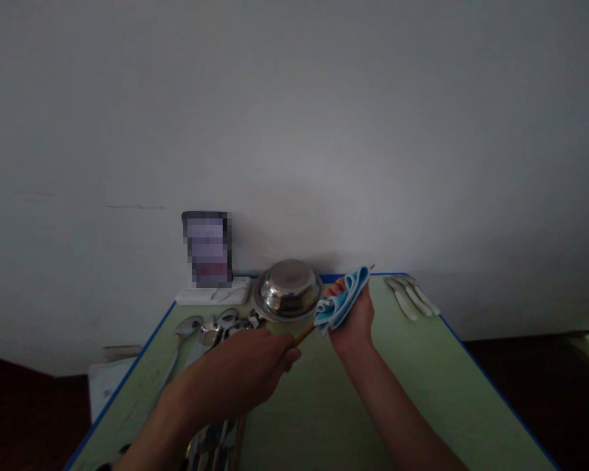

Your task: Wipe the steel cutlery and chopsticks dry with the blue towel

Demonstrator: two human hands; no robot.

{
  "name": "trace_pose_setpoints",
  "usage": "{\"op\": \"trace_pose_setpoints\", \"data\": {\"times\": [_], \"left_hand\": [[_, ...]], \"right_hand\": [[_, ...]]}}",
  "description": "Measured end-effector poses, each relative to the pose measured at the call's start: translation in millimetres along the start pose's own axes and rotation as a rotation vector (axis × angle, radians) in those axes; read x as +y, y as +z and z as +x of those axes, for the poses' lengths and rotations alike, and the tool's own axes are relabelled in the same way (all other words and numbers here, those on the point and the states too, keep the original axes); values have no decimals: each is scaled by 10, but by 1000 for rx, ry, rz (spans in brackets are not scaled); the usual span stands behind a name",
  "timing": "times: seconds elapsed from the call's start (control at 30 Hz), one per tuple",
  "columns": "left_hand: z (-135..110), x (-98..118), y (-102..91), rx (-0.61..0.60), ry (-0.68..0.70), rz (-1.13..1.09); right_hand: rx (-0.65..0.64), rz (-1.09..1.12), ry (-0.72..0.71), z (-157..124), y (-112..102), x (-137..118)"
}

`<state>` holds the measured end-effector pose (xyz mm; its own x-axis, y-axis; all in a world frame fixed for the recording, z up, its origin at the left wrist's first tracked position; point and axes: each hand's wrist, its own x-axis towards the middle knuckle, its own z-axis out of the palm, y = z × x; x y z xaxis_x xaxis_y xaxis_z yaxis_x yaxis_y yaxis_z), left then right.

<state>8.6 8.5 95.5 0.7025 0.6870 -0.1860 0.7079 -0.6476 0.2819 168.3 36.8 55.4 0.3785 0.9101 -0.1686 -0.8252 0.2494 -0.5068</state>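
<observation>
My left hand [267, 363] is closed round one end of a thin wooden chopstick [304, 335], over the left middle of the table. A folded light-blue cloth [342, 306] with pale edges wraps the chopstick farther up, and my right hand [357, 317] grips the cloth from beneath. The chopstick's far tip sticks out past the cloth at upper right. Just behind the hands, an upturned shiny metal bowl [289, 291] rests on the table. Beneath and beside my left forearm lie several metal spoons [189, 326] and other cutlery, partly hidden by it.
Several forks with white handles [412, 297] lie at the table's back right. A phone or tablet with a blurred screen [209, 248] leans upright on a white stand [213, 294] at back left. The green table [324, 412] has blue edges and meets a pale wall [324, 131].
</observation>
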Motion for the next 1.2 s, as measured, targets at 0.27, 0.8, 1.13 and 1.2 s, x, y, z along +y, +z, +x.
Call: {"op": "trace_pose_setpoints", "data": {"times": [0.27,0.8,1.13,1.2], "left_hand": [[60,55,11,45,26,-53],[-57,31,-258,718,48,-467],[-229,-185,-345,1013,87,-724],[-293,-274,-383,974,77,-783]], "right_hand": [[-28,4,18,-35,56,16],[-997,-1218,-187,-433,172,-437],[-1099,-1581,-315,-352,155,-644],[-1099,-1682,-295,-309,110,-773]]}}
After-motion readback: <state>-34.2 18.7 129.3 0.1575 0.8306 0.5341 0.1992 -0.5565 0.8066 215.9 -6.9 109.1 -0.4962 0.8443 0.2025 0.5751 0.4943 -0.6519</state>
